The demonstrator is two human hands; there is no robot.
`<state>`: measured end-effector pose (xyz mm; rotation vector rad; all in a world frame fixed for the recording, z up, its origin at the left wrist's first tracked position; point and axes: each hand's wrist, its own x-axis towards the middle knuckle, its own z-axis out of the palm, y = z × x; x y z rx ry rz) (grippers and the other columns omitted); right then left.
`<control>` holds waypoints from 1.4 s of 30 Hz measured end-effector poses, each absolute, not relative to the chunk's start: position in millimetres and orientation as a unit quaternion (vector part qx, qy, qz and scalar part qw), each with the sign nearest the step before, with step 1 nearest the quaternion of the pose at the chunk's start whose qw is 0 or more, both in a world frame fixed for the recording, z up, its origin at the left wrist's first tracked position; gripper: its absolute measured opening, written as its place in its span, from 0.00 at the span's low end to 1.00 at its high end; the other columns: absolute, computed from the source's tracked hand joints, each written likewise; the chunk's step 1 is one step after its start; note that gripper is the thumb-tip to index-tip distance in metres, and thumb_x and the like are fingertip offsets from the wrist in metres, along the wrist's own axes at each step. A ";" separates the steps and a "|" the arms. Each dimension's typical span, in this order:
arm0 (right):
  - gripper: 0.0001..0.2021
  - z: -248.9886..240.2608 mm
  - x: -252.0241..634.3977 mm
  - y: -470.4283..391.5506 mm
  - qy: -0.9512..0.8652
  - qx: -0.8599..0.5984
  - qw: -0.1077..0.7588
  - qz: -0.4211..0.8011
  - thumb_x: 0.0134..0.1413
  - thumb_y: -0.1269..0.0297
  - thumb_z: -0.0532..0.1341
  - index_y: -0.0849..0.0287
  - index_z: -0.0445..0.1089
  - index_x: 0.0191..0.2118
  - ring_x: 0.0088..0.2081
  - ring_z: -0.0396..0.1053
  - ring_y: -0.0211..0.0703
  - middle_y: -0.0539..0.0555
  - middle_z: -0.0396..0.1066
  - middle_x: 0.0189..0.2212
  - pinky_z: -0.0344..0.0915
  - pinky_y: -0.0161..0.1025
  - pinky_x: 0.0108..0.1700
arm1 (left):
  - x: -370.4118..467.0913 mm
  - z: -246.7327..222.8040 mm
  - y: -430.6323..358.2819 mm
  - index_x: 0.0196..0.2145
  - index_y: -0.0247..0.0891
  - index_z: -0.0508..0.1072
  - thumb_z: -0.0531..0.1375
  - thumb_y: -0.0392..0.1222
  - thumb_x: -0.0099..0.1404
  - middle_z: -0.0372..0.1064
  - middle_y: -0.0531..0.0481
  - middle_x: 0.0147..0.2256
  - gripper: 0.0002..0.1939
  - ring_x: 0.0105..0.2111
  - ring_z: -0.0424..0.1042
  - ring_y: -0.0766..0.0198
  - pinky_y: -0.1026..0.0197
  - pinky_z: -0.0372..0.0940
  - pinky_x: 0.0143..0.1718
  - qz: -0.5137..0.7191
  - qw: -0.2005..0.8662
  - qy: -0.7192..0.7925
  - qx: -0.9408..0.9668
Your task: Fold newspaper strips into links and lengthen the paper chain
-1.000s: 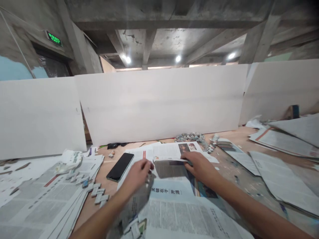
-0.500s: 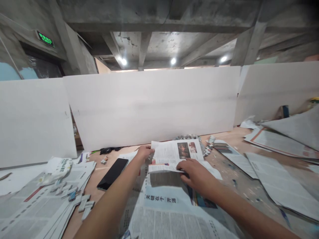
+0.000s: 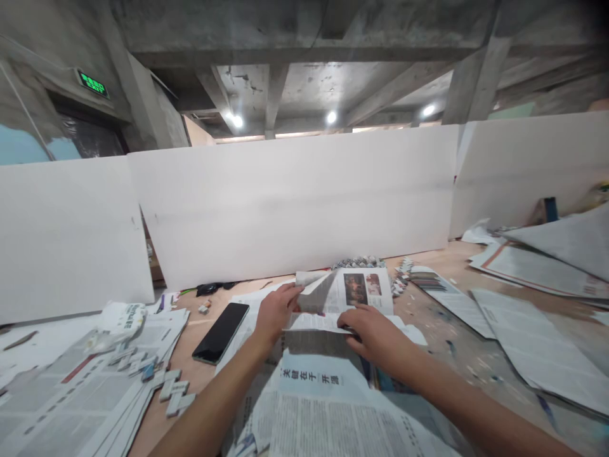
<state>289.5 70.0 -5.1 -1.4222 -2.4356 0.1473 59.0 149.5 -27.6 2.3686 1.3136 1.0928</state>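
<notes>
A small newspaper sheet (image 3: 354,297) with two dark pictures lies in front of me, its left corner lifted and curling over. My left hand (image 3: 277,311) pinches that raised corner between thumb and fingers. At the sheet's near edge, my right hand (image 3: 371,327) has its fingers curled over the paper, with the thumb below. Beneath both hands spreads a larger newspaper (image 3: 333,412) with big printed characters, partly in shadow. Behind the small sheet sits a woven piece of folded paper (image 3: 359,261), half hidden.
A black phone (image 3: 221,333) lies left of my left forearm. Farther left are stacked newspapers (image 3: 95,393), folded paper pieces (image 3: 174,387) and a white plastic packet (image 3: 124,320). More newspaper sheets (image 3: 537,349) lie right. White boards (image 3: 295,203) stand along the table's back.
My left hand has moved nearer and slightly right, bringing the sheet's left corner up and over. My right hand stays at the near edge. The view has shifted slightly.
</notes>
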 end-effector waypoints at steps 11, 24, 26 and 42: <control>0.10 -1.4 292.3 70.5 -0.860 -0.487 0.149 0.037 0.51 0.77 0.59 0.60 0.74 0.38 0.44 0.71 0.51 0.57 0.76 0.37 0.60 0.45 0.51 | 59.2 -20.0 137.6 0.30 0.40 0.69 0.56 0.36 0.67 0.70 0.51 0.33 0.07 0.37 0.70 0.60 0.60 0.61 0.40 0.402 0.085 0.419 0.809; 0.13 1.8 295.0 65.1 -0.860 -0.459 0.223 0.013 0.51 0.80 0.58 0.60 0.73 0.40 0.46 0.69 0.51 0.59 0.73 0.43 0.64 0.46 0.49 | 55.1 -10.3 116.5 0.30 0.40 0.67 0.56 0.35 0.66 0.69 0.53 0.32 0.06 0.35 0.69 0.62 0.62 0.62 0.38 0.407 0.083 0.401 0.816; 0.14 1.9 295.1 64.3 -0.860 -0.448 0.246 -0.002 0.51 0.80 0.58 0.59 0.73 0.41 0.49 0.69 0.52 0.60 0.72 0.48 0.64 0.48 0.51 | 54.0 -9.8 115.0 0.30 0.40 0.68 0.57 0.34 0.66 0.69 0.52 0.33 0.06 0.36 0.69 0.62 0.62 0.62 0.38 0.402 0.074 0.397 0.822; 0.18 11.3 287.3 48.3 -0.881 -0.337 0.324 -0.069 0.52 0.82 0.57 0.56 0.73 0.44 0.51 0.68 0.51 0.61 0.71 0.51 0.67 0.49 0.51 | 52.4 -6.4 91.7 0.36 0.41 0.73 0.57 0.32 0.66 0.69 0.49 0.36 0.06 0.39 0.69 0.59 0.60 0.63 0.39 0.392 0.050 0.396 0.829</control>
